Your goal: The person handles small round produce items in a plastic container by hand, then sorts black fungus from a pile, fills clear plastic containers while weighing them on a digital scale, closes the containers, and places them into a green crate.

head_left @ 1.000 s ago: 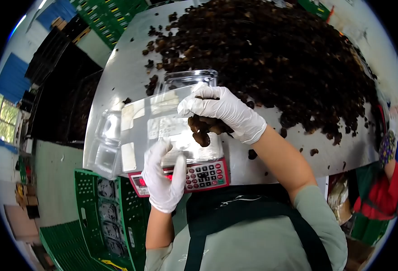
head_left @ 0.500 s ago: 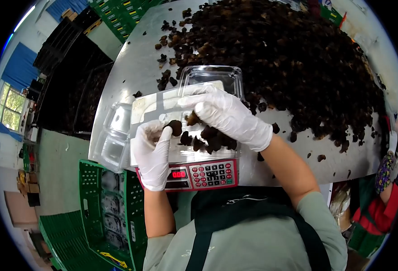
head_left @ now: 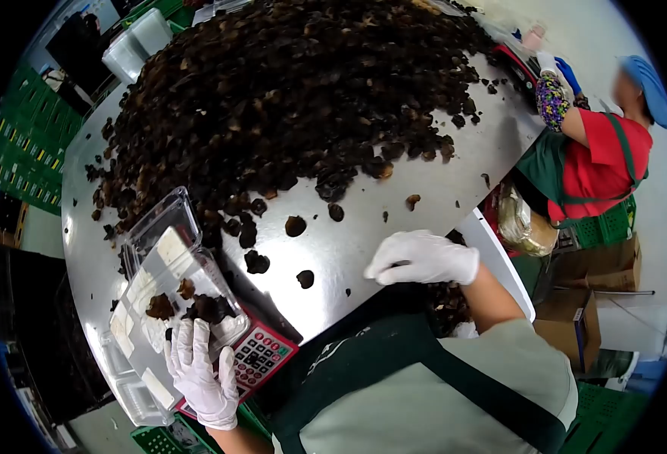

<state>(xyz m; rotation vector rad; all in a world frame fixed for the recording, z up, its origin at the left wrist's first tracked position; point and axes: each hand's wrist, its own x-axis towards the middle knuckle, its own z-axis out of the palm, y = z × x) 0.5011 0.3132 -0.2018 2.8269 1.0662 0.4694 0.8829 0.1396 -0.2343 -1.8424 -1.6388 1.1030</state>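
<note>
My gloved left hand [head_left: 203,371] lies at the near side of a clear plastic container [head_left: 230,331], its fingers apart and their tips beside dark brown, mushroom-like pieces [head_left: 211,308]. The container rests on a red scale [head_left: 254,357] with a keypad; its clear lid [head_left: 168,219] stands open at the far side. My gloved right hand [head_left: 424,259] hovers near the table's front edge, fingers curled together. A small dark spot shows between them, too unclear to name. Below that hand, a white bin [head_left: 500,265] holds more dark pieces.
A large heap of dark pieces [head_left: 288,98] covers much of the metal table [head_left: 288,303], with loose ones near its edge. Clear empty containers [head_left: 138,393] lie left of the scale. A person in red [head_left: 602,155] works at the far right. Green crates [head_left: 27,144] stand left.
The view has turned to the right. My right hand has left the container and moved right, towards the white bin. My left hand has let go of a dark piece and spread its fingers.
</note>
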